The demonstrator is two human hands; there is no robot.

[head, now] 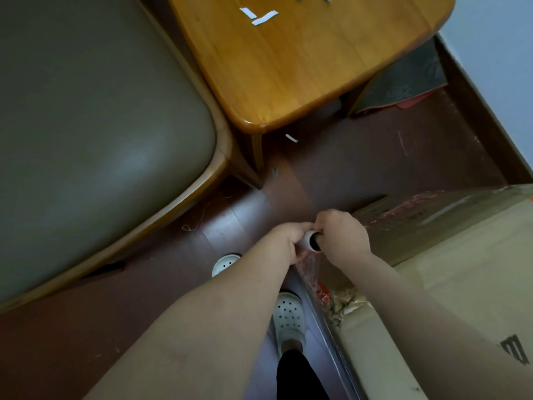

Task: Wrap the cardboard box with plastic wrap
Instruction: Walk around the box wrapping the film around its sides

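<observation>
Head view: we see both hands curled tight around the plastic wrap roll, left hand on its body, right hand at its open end. Roll sits just off a corner of the cardboard box, lower right on the floor. Film lies stretched across the box's side.
</observation>
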